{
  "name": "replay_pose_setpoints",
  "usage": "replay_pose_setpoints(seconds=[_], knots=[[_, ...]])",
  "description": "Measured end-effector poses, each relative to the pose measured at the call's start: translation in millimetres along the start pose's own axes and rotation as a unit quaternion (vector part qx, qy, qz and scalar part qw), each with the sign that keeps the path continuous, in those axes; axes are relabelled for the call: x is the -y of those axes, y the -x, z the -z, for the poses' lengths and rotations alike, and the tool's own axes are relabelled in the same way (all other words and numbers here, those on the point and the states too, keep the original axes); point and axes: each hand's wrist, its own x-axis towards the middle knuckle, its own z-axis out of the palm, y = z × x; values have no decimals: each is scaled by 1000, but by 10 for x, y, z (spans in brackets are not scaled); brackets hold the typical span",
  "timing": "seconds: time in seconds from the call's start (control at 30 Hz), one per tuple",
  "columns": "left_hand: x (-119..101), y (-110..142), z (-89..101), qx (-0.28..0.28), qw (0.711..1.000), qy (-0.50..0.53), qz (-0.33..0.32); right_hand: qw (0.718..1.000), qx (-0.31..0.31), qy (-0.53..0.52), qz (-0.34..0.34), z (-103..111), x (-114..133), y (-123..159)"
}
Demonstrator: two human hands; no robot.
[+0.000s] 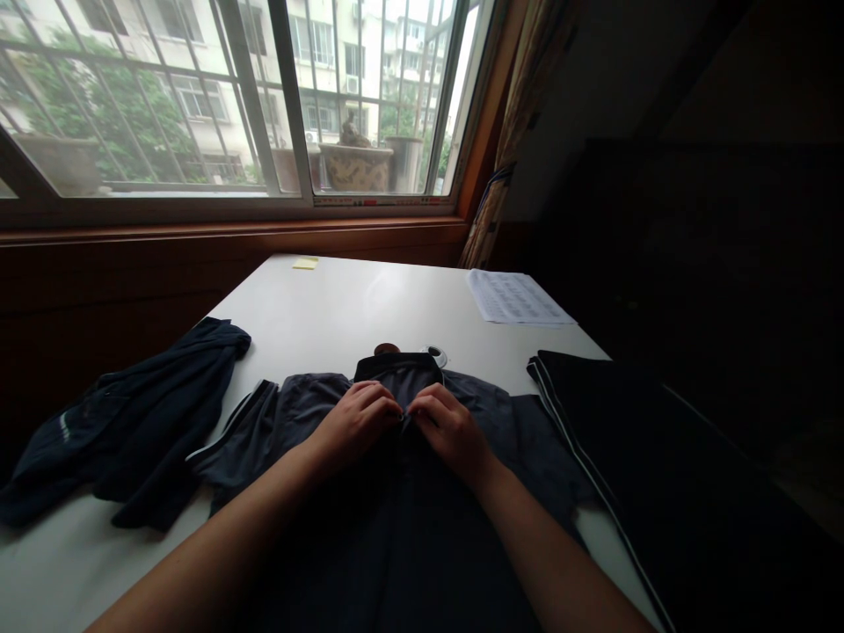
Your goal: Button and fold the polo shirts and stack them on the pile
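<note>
A dark short-sleeved collared shirt (316, 396) lies spread on the white table (369, 299), its collar toward the window. My left hand (361, 411) pinches the shirt's front just below the collar. Close beside it, my right hand (452, 426) pinches the other side of the same opening, and the fingertips of both hands nearly meet. Whatever small part of the placket sits between the fingertips is too small to make out. The lower part of the shirt, between my forearms, is in deep shadow.
Crumpled dark clothing (158, 413) lies at left, and a folded dark garment with white piping (659, 457) at right. Beyond the collar are a brown round object (386, 349) and a white ring-shaped one (435, 355). Printed papers (518, 297) and a yellow note (305, 263) lie farther back.
</note>
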Motion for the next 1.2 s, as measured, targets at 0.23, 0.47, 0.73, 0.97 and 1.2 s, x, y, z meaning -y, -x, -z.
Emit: replay_pose_setpoints(seconds=[0.23,0.47,0.73,0.97,1.2], knots=[[24,12,-23,4,1000,6,8,997,2,70,-41,-11,4,23],[-2,2,-9,14,1000,-1,9,991,35,109,-75,-10,67,32],[-17,-4,1,6,1000,-5,18,992,50,93,-62,9,82,27],[16,20,-18,2,1000,-2,17,991,45,100,-76,5,67,33],[-4,12,-9,-6,1000,-19,20,990,67,117,-51,3,95,41]])
